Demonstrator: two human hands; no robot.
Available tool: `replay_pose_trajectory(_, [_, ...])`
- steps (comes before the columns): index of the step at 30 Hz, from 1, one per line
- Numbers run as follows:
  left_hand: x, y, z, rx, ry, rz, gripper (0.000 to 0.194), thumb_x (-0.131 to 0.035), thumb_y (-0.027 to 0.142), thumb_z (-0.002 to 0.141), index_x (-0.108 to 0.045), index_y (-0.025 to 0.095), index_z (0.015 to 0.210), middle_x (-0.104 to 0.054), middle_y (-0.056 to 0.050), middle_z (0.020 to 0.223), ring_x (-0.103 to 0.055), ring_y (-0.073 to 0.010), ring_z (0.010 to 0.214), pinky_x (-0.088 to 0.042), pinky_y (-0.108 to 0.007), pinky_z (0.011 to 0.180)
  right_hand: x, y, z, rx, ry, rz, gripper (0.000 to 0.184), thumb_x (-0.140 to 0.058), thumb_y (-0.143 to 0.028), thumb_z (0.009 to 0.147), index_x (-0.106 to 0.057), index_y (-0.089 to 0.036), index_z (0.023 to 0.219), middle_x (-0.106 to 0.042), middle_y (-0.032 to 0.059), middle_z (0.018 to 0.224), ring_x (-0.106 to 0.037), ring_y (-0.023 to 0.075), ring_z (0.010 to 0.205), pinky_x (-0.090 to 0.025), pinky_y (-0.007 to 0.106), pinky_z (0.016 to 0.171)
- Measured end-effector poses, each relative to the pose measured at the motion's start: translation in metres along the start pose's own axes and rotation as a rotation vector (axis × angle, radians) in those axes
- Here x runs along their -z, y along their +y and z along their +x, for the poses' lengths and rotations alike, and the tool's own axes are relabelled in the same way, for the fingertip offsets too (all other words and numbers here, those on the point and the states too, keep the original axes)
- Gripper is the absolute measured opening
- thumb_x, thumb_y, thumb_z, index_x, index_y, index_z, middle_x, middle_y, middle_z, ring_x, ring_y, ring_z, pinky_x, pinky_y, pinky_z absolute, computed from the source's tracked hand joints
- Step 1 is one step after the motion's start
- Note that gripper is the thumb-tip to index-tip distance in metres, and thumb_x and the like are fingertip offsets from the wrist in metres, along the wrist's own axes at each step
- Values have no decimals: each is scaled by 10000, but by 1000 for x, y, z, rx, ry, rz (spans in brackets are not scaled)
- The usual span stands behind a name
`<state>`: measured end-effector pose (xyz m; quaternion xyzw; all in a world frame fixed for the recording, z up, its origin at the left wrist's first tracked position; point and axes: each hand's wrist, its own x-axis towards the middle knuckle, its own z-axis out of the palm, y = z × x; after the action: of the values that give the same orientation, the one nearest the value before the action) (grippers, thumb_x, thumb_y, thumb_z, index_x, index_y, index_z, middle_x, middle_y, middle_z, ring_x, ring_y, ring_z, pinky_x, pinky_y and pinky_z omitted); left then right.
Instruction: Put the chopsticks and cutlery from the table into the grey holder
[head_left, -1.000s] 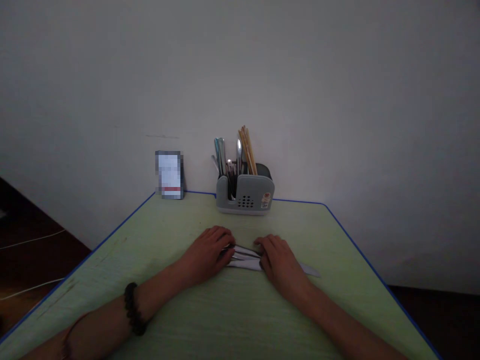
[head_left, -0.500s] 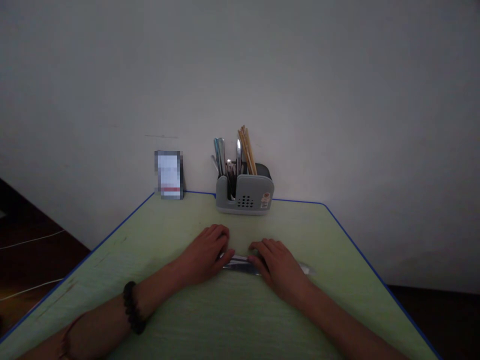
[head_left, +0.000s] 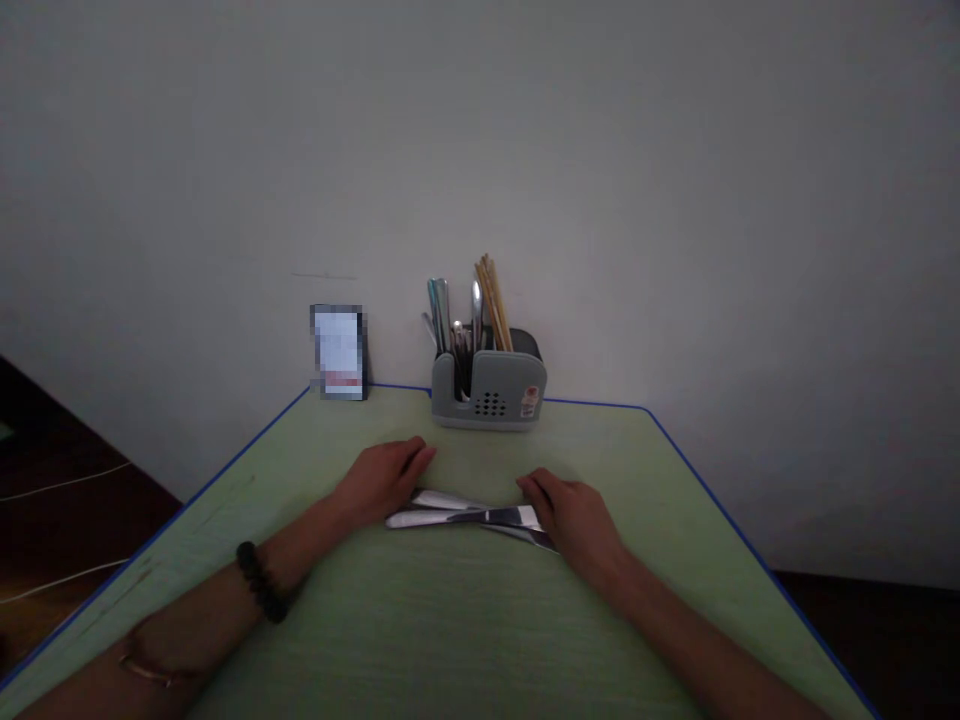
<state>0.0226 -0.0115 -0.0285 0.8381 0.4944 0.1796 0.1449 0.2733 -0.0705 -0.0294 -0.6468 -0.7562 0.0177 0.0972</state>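
Note:
A small bunch of shiny metal cutlery [head_left: 457, 513] lies across the middle of the green table [head_left: 480, 620]. My left hand [head_left: 382, 480] rests at its left end, fingers curled loosely and pointing right, just touching the handles. My right hand [head_left: 574, 515] covers the right end, fingers bent down over the pieces. A dark bead bracelet [head_left: 257, 582] sits on my left wrist.
A grey cutlery holder [head_left: 491, 390] with spoons and wooden chopsticks stands at the table's far edge against the wall. A small blurred card stand [head_left: 339, 352] is to its left. Dark floor with white cables [head_left: 60, 480] lies beyond the left edge.
My hands have drawn apart, the left moving left and the right moving right. The cutlery between them, mostly covered before, now shows as a longer spread-out bunch.

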Motion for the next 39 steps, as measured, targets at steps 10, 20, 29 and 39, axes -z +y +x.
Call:
replay_pose_trajectory(10, [-2, 7, -7, -333, -144, -80, 289, -571, 460, 809, -537, 174, 804, -508, 31, 673, -459, -117, 614, -330, -230, 583, 7, 9, 4, -158, 19, 60, 342, -347, -360, 973, -655, -227, 908, -730, 30, 786, -662, 184, 697, -328, 256, 568])
replay_pose_trajectory(20, [-6, 10, -9, -555, 64, 153, 314, -425, 385, 923, -566, 175, 737, -575, -26, 704, -520, -143, 655, -379, -250, 611, 5, 7, -3, 135, 262, -18, 378, -318, -304, 976, -642, -179, 828, -688, 74, 831, -591, 200, 780, -369, 325, 740])
replay_pose_trajectory(29, [5, 28, -12, -317, 372, -299, 294, -589, 451, 824, -576, 165, 757, -578, 29, 558, -497, -73, 466, -405, -175, 486, 30, -24, -6, 304, 265, -56, 207, -464, -262, 929, -623, -165, 1022, -681, 79, 885, -588, 218, 817, -384, 342, 747])
replay_pose_trajectory(39, [124, 120, 37, -162, 550, -660, 268, -663, 390, 748, -518, 171, 802, -545, 45, 626, -511, -65, 490, -385, -145, 437, 175, -25, 30, 378, 92, 558, 196, -434, -331, 930, -565, -190, 892, -554, -25, 684, -467, 105, 597, -337, 224, 565])
